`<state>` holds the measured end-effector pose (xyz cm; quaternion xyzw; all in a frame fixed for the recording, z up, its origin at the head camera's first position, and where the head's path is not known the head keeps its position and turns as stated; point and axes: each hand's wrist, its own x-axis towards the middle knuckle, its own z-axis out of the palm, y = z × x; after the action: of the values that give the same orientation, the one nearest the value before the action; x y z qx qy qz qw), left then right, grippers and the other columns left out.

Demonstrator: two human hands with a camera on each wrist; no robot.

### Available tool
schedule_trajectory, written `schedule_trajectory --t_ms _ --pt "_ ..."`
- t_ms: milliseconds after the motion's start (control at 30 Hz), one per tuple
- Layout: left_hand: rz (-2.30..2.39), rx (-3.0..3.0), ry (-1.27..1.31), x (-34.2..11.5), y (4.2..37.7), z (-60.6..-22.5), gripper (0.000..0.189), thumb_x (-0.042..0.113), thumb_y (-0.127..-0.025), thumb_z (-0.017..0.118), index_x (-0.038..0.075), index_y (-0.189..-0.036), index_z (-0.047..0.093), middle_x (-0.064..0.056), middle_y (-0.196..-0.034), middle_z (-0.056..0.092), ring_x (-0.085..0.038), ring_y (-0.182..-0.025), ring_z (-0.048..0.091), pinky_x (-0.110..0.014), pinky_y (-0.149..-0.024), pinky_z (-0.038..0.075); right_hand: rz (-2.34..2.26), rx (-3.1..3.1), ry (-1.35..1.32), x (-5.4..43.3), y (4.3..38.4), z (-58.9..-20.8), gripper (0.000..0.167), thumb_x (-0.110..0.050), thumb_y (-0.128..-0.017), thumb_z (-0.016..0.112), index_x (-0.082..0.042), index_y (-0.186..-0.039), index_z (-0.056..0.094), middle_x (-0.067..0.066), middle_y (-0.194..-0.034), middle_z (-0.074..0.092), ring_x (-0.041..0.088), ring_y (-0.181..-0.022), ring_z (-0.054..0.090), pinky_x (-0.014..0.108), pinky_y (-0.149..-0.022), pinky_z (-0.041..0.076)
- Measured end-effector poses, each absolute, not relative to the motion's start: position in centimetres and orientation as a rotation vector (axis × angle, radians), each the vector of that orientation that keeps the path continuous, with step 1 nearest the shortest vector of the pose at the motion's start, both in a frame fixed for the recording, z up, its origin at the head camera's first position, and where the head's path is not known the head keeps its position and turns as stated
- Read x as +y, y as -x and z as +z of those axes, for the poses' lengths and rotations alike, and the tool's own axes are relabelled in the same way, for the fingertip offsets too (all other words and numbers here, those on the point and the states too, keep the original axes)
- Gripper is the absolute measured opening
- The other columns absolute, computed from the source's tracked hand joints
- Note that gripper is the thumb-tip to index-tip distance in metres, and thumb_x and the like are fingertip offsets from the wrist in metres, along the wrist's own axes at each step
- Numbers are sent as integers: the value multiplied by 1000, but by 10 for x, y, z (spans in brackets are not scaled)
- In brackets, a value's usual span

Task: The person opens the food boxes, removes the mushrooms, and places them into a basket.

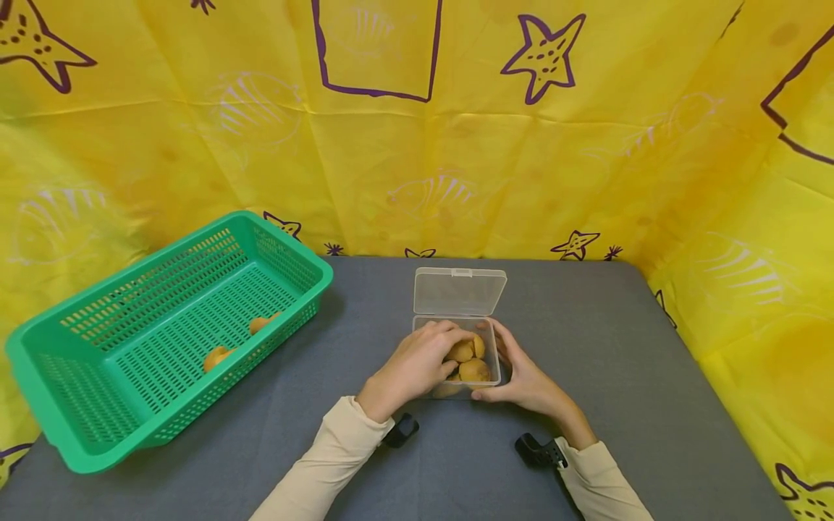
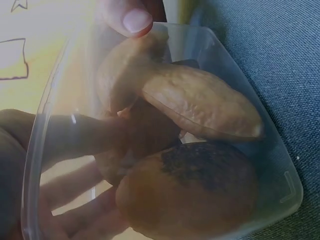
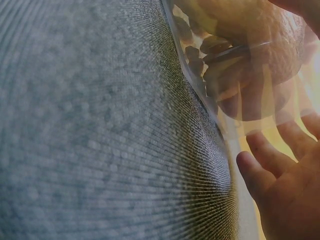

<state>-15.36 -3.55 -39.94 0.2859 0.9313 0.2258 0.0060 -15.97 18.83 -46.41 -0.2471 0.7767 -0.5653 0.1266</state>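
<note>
A small clear plastic box (image 1: pixel 499 375) stands on the table with its hinged lid (image 1: pixel 460 291) raised at the back. Several walnuts (image 1: pixel 474 370) lie inside, and one walnut (image 2: pixel 205 97) shows its wrinkled shell and seam through the wall. My left hand (image 1: pixel 420 358) reaches into the box from above, thumb and fingers curled about a walnut (image 1: pixel 460 352); its grip is partly hidden. Around the box's right side, my right hand (image 1: pixel 524 380) holds it, thumb at the front corner. In the right wrist view, the fingers (image 3: pixel 270 155) lie along the wall.
A green perforated basket (image 1: pixel 189 318) stands tilted across the table's left side, with a few walnuts (image 1: pixel 217 357) along its near wall. A grey cloth (image 1: pixel 573 318) covers the table. Yellow patterned curtains (image 1: pixel 456 145) hang behind and at the sides.
</note>
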Motion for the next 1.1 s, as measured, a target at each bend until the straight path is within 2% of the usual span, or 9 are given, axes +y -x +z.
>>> schedule_trajectory --t_ms 233,500,833,967,1100 --pt "669 2940 -873 -34 154 -399 42 10 -85 77 13 -125 68 -4 -120 68 -22 -106 61 -38 -89 52 -1650 2270 730 188 160 -465 113 -12 -74 88 -22 -159 13 16 -162 25 41 -148 26 6 -106 26" --pt "652 2956 -866 -34 154 -400 36 13 -85 74 15 -121 69 -4 -107 66 -19 -92 61 -33 -74 51 -1642 2273 728 189 160 -466 114 -13 -74 88 -24 -159 13 14 -162 25 41 -149 25 6 -106 27" --pt "617 2970 -857 -34 152 -400 32 16 -83 72 17 -115 69 -3 -102 66 -19 -87 63 -35 -72 53 -1635 2280 717 189 159 -468 114 -14 -73 89 -26 -158 13 11 -162 26 39 -149 26 8 -107 26" --pt "648 2965 -871 -35 151 -400 32 14 -84 70 18 -116 69 -2 -105 67 -20 -90 64 -36 -74 55 -1631 2284 710 189 160 -467 114 -14 -73 89 -26 -158 14 10 -162 26 37 -149 26 9 -107 26" --pt "728 2953 -923 -37 151 -400 32 12 -84 71 17 -116 70 -1 -109 66 -20 -98 62 -37 -82 53 -1624 2286 704 188 160 -466 114 -15 -73 89 -27 -158 14 9 -162 26 36 -149 27 12 -108 28"
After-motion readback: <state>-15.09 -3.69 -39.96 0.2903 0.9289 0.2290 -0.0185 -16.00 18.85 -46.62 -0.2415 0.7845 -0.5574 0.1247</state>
